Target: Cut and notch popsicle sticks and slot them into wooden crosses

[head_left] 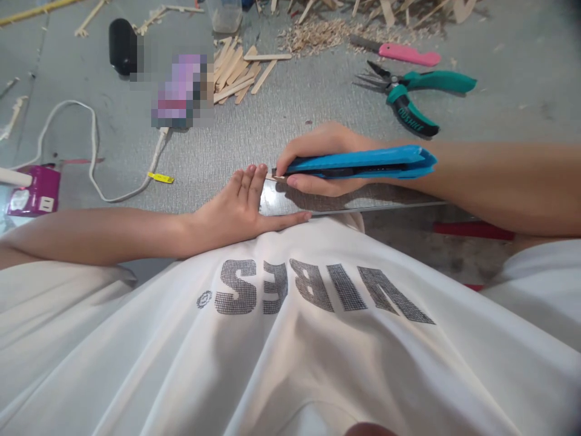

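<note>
My right hand (329, 145) is closed around a blue utility knife (376, 158), its front end pointing left. Under the knife's tip, a small piece of wooden stick (280, 179) shows at the table's near edge; most of it is hidden. My left hand (242, 203) lies flat, fingers together and thumb stretched out to the right along the edge. Its fingertips are just left of the knife tip and appear to press on the stick, though the contact is covered.
Beyond my hands lie a pile of wooden craft sticks (233, 69), wood shavings (318, 36), a pink-handled knife (408, 53) and green pliers (403, 88). To the left are a blurred phone (179, 88), its white cable (93, 154), a black case (121, 48) and a purple box (40, 191).
</note>
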Tool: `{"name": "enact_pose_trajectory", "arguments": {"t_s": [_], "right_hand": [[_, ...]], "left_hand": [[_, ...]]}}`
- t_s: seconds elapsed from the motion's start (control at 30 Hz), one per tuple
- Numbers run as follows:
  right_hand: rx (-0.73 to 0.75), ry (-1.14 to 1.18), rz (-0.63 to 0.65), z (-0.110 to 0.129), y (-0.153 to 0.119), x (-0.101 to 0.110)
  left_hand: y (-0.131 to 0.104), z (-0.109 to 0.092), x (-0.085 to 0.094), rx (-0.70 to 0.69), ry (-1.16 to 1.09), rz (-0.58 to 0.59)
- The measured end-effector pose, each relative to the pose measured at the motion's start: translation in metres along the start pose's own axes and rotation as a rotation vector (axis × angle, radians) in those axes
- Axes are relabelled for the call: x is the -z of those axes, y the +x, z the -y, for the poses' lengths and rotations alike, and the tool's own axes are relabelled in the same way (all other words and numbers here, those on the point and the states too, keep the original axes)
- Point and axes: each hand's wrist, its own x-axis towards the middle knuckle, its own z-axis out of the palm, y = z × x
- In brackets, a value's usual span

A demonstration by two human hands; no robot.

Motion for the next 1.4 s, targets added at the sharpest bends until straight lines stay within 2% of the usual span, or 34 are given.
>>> {"name": "enact_pose_trajectory", "arguments": {"t_s": [0.23,0.43,0.53,0.67,0.77,0.93,1.07,1.17,1.27,1.4], "right_hand": [[-0.009,-0.022,0.008,-0.002,-0.001,0.000],[-0.073,-0.010,0.042,-0.003,-0.001,-0.001],[-0.117,-0.014,0.072,-0.005,-0.002,-0.002],[-0.187,-0.043,0.090,-0.012,-0.005,-0.005],[-0.187,-0.046,0.080,-0.016,-0.006,-0.006],[-0.127,-0.024,0.049,-0.013,-0.004,-0.006],[-0.008,0.026,-0.041,-0.010,-0.005,-0.006],[-0.003,0.023,-0.094,-0.011,-0.008,-0.006],[-0.011,0.065,-0.146,-0.011,-0.009,-0.006],[-0.023,0.028,-0.091,-0.008,-0.007,-0.006]], "left_hand": [[0.000,0.002,0.005,-0.040,0.022,0.042],[0.001,0.003,0.001,-0.081,0.113,0.016],[0.003,0.005,0.006,-0.103,0.112,0.060],[0.007,0.009,0.017,-0.091,-0.003,0.158],[0.008,0.010,0.020,-0.092,-0.005,0.185],[0.008,0.009,0.011,-0.104,0.085,0.123],[0.006,0.010,0.007,-0.058,-0.002,0.087],[0.004,0.014,0.008,-0.070,-0.056,0.072],[0.003,0.014,0.011,-0.165,0.093,0.035],[0.006,0.008,0.015,-0.190,0.333,-0.018]]}}
